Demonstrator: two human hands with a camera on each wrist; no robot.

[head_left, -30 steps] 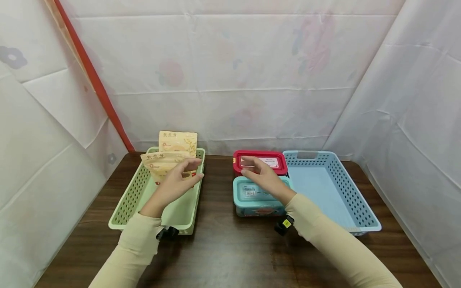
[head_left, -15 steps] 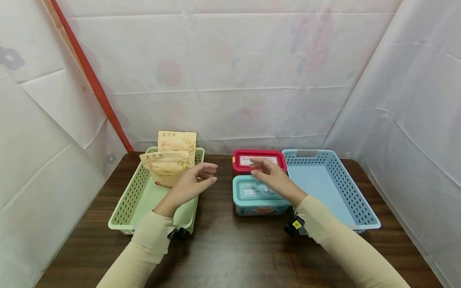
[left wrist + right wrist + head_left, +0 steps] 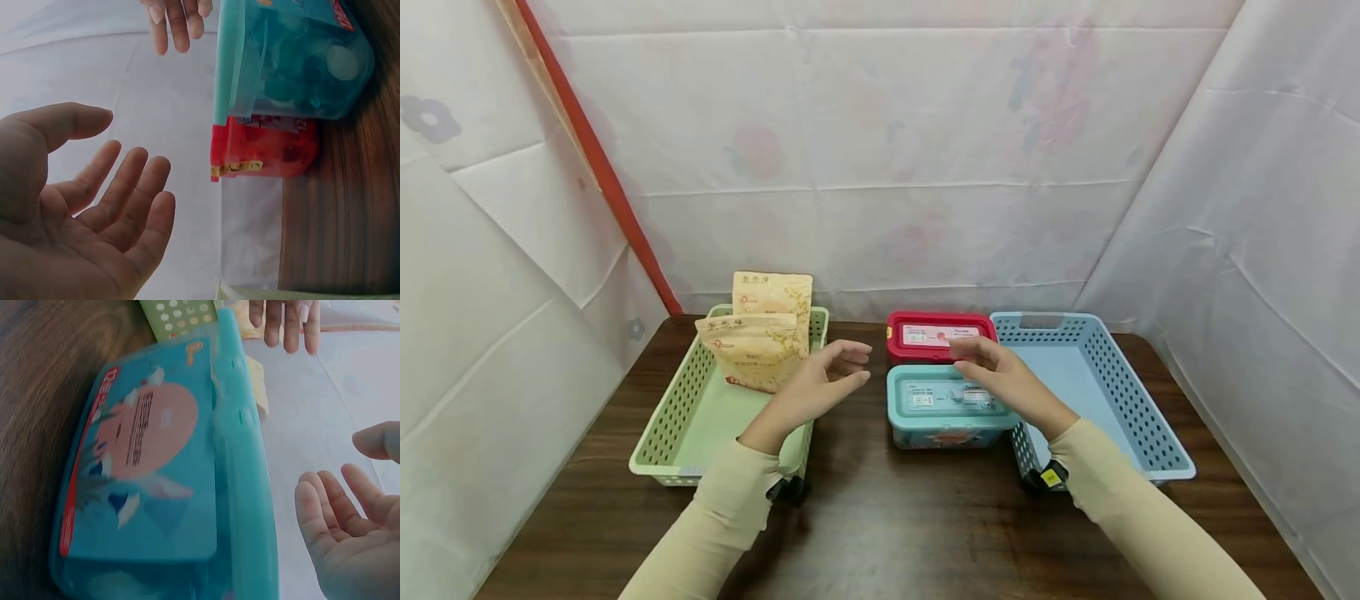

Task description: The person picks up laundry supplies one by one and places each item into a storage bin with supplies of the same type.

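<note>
My left hand (image 3: pixel 812 387) hovers over the right rim of the green basket (image 3: pixel 730 429), fingers loosely bent and nothing in them. Two yellow pouches (image 3: pixel 756 354) stand at the back of that basket. My right hand (image 3: pixel 1015 383) is above the right end of a teal lidded box (image 3: pixel 951 425), its fingers relaxed and holding nothing. Behind the teal box sits a red lidded box (image 3: pixel 940 329). In the left wrist view the left palm (image 3: pixel 94 231) is bare, and both boxes are apart from it. The right wrist view shows a printed label on the teal box (image 3: pixel 144 462).
A light blue basket (image 3: pixel 1075 375) stands right of the boxes, its near left part partly covered by the right arm. The dark wooden table (image 3: pixel 910 525) bears everything. White sheets (image 3: pixel 925 150) rise behind and on both sides.
Both hands have moved to the right. The left went from over the green basket to its right rim; the right slid toward the blue basket. The boxes, pouches and baskets stay in place.
</note>
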